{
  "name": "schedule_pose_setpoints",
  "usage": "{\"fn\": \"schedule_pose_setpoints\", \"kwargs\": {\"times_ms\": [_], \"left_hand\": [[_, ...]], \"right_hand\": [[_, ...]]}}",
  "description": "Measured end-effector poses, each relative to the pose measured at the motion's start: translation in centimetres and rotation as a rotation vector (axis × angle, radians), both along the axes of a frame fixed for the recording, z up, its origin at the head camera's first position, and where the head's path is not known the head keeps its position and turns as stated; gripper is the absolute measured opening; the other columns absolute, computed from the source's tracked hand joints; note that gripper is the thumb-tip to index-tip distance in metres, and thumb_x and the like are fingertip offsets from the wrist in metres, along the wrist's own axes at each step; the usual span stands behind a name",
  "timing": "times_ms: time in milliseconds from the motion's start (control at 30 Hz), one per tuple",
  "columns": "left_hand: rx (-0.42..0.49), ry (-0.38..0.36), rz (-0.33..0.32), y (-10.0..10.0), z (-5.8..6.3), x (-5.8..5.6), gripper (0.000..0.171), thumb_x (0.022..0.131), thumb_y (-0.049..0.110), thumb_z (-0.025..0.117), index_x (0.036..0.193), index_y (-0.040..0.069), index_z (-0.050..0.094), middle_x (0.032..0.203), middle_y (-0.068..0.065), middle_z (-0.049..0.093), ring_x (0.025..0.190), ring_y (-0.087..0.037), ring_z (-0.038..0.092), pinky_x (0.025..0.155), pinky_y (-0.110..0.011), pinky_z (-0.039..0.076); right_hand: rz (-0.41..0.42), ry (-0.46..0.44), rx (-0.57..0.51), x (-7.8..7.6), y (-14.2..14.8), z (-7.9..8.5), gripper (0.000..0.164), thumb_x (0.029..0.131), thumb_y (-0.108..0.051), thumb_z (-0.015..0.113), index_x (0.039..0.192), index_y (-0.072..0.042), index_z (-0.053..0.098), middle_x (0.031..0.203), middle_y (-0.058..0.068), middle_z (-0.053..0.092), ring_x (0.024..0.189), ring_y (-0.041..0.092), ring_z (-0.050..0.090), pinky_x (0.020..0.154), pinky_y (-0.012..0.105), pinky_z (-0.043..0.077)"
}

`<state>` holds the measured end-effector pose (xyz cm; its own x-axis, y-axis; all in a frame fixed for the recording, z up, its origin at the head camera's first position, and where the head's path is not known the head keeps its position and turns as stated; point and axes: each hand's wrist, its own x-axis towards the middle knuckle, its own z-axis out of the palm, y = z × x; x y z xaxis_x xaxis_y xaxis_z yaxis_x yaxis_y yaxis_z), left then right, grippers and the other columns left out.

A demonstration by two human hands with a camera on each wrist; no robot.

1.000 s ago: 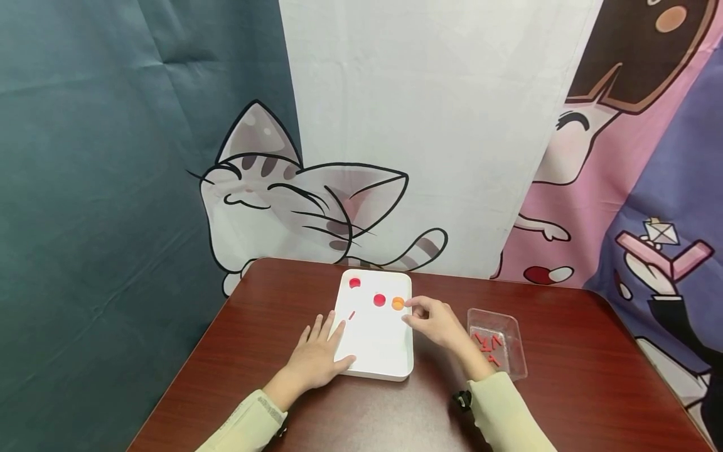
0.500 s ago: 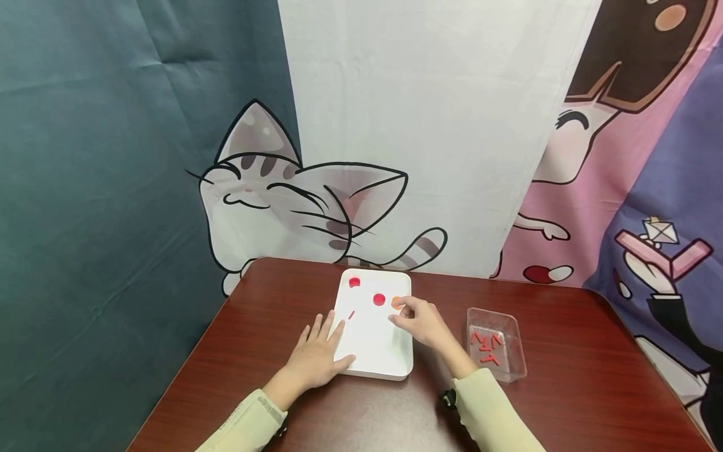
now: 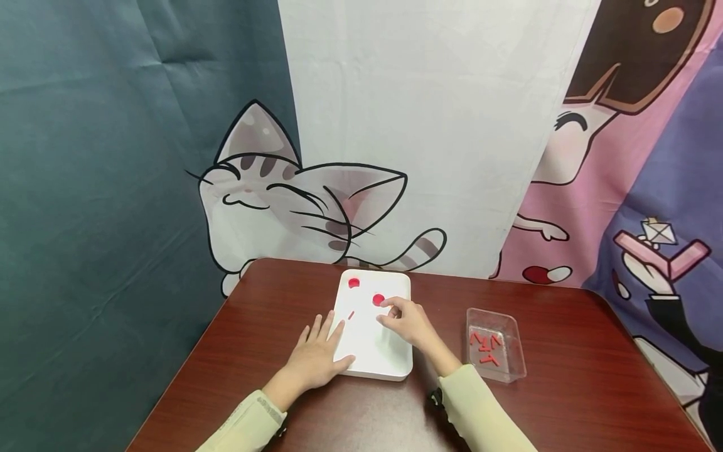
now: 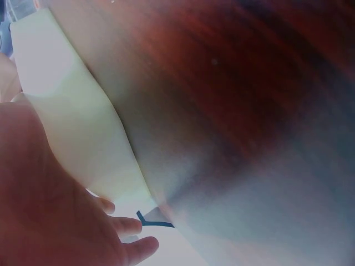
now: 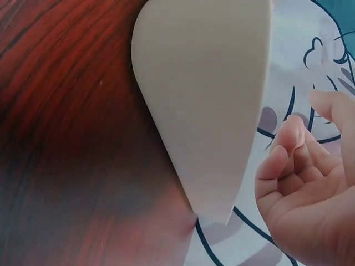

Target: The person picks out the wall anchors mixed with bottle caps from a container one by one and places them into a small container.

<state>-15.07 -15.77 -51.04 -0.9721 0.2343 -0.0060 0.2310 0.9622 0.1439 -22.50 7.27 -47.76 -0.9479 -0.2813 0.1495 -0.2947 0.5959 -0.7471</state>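
A white rounded board (image 3: pixel 375 351) with a raised rim lies on the table. My left hand (image 3: pixel 310 361) is spread flat along its left edge, thumb on the near left corner. Over the board's right side hovers my right hand (image 3: pixel 411 321), index fingertip right at a red round piece (image 3: pixel 378 300). Its thumb and index finger stand apart with nothing showing between them. In the right wrist view the other fingers (image 5: pixel 274 169) are loosely curled. Another red round piece (image 3: pixel 354 283) sits at the far left, and a short red stick (image 3: pixel 351 315) lies near my left fingers. My right hand hides the orange piece.
On the right of the dark wooden table (image 3: pixel 576 364) stands a clear plastic box (image 3: pixel 516 351) with several red sticks (image 3: pixel 486 345) in it. A cartoon-printed curtain (image 3: pixel 452 125) hangs behind the table's far edge.
My right hand has moved left across the board, from beside the orange piece to the red round piece, covering the orange one. My left hand has stayed in place.
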Motion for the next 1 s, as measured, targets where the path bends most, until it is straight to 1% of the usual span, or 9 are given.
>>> {"fn": "schedule_pose_setpoints", "kwargs": {"times_ms": [167, 300, 600, 767, 1000], "left_hand": [[0.003, -0.002, 0.004, 0.0, 0.0, 0.1, 0.082, 0.086, 0.07, 0.037, 0.149, 0.019, 0.025, 0.157, -0.01, 0.009, 0.142, -0.037, 0.011, 0.11, -0.056, 0.017], [-0.001, -0.004, 0.009, -0.1, 0.1, 0.1, 0.082, 0.086, 0.07, 0.038, 0.149, 0.019, 0.024, 0.157, -0.01, 0.008, 0.142, -0.037, 0.011, 0.11, -0.056, 0.016], [-0.003, 0.01, 0.005, 0.0, 0.0, 0.2, 0.082, 0.086, 0.07, 0.038, 0.149, 0.018, 0.026, 0.157, -0.011, 0.01, 0.141, -0.037, 0.013, 0.109, -0.056, 0.018], [-0.016, 0.011, 0.004, 0.1, 0.0, 0.2, 0.083, 0.085, 0.072, 0.035, 0.149, 0.019, 0.025, 0.157, -0.01, 0.009, 0.141, -0.037, 0.013, 0.109, -0.055, 0.018], [-0.021, 0.016, 0.001, 0.1, 0.2, 0.2, 0.083, 0.085, 0.071, 0.036, 0.149, 0.019, 0.026, 0.157, -0.011, 0.01, 0.141, -0.037, 0.013, 0.109, -0.056, 0.019]], "right_hand": [[0.009, -0.008, 0.006, -0.2, -0.9, -0.3, 0.032, 0.078, -0.028, 0.074, 0.106, -0.012, 0.069, 0.066, -0.005, 0.055, 0.057, 0.01, 0.046, 0.05, 0.024, 0.038], [0.017, -0.011, 0.014, -0.5, -1.7, -0.7, 0.035, 0.078, -0.029, 0.073, 0.107, -0.01, 0.068, 0.067, -0.005, 0.056, 0.058, 0.01, 0.048, 0.053, 0.025, 0.04], [0.032, -0.027, 0.011, -0.9, -3.4, -1.3, 0.035, 0.077, -0.029, 0.074, 0.105, -0.01, 0.068, 0.069, -0.004, 0.056, 0.059, 0.009, 0.048, 0.053, 0.024, 0.04], [0.02, -0.014, 0.034, -1.1, -4.0, -1.5, 0.033, 0.076, -0.031, 0.073, 0.103, -0.012, 0.068, 0.069, -0.004, 0.057, 0.059, 0.009, 0.048, 0.052, 0.023, 0.041], [-0.009, -0.04, 0.057, -1.6, -4.6, -1.8, 0.034, 0.076, -0.034, 0.073, 0.103, -0.014, 0.068, 0.07, -0.005, 0.057, 0.061, 0.01, 0.05, 0.053, 0.024, 0.042]]}}
